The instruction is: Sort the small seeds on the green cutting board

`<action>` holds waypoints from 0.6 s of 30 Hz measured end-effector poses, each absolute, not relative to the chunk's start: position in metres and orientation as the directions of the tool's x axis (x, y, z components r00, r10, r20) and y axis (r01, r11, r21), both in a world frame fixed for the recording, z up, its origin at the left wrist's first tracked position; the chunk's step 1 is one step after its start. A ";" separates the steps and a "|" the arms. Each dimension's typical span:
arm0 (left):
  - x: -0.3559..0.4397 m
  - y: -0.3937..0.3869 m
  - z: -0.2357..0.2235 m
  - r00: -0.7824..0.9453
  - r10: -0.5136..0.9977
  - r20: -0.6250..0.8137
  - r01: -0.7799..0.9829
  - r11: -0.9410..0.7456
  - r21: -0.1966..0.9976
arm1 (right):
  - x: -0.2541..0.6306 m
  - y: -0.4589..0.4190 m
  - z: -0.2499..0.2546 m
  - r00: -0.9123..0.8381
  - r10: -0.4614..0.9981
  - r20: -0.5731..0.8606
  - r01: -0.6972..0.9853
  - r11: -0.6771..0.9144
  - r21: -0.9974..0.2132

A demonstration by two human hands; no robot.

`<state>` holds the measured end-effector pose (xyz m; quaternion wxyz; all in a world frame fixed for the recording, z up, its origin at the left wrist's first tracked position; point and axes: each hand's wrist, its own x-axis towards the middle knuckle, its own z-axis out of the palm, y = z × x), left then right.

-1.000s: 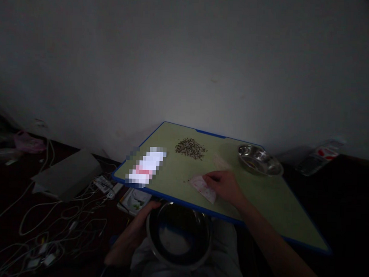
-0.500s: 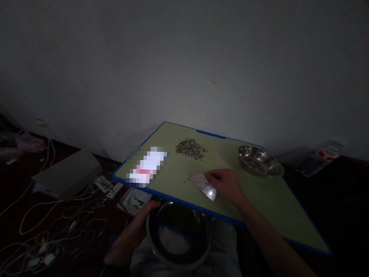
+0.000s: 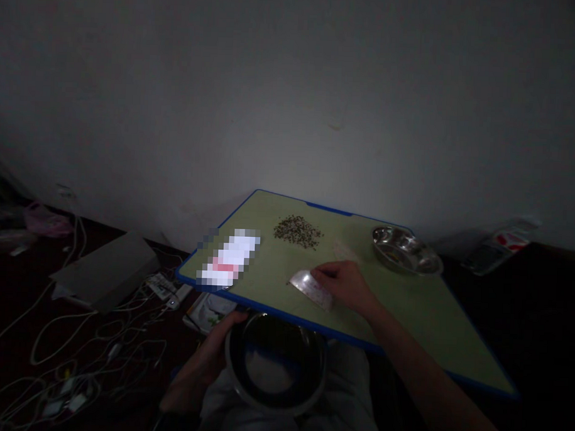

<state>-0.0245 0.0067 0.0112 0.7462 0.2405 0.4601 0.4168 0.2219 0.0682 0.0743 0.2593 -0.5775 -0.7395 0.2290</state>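
My right hand (image 3: 344,285) rests on a low green table (image 3: 407,308) with a blue rim and pinches a small shiny card or packet (image 3: 309,287), its edge down on the tabletop. A few loose grains lie beside it. A heap of small dark seeds (image 3: 297,231) sits farther back on the table. My left hand (image 3: 212,351) grips the left rim of a large steel bowl (image 3: 275,363) held in my lap, just below the table's near edge.
A smaller steel bowl (image 3: 406,250) stands at the table's back right. A blurred white and pink object (image 3: 227,260) lies at its left corner. Tangled white cables (image 3: 75,353), a grey box (image 3: 104,269) and packets cover the dark floor on the left. A plastic packet (image 3: 498,245) lies far right.
My right hand has slid the card a little to the left and tilted it up on its edge. The left hand and big bowl have barely shifted.
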 end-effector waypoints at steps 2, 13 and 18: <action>-0.024 0.007 0.011 0.234 0.823 -0.518 -0.400 0.567 0.720 | 0.220 0.069 0.076 -0.223 0.967 0.123 0.740 0.250 -0.625; -0.020 0.005 0.016 0.207 0.811 -0.547 -0.412 0.580 0.703 | 0.217 0.059 0.080 -0.243 0.963 0.115 0.703 0.257 -0.663; -0.019 0.004 0.020 0.234 0.807 -0.543 -0.453 0.584 0.673 | 0.218 0.057 0.077 -0.246 0.963 0.113 0.746 0.262 -0.612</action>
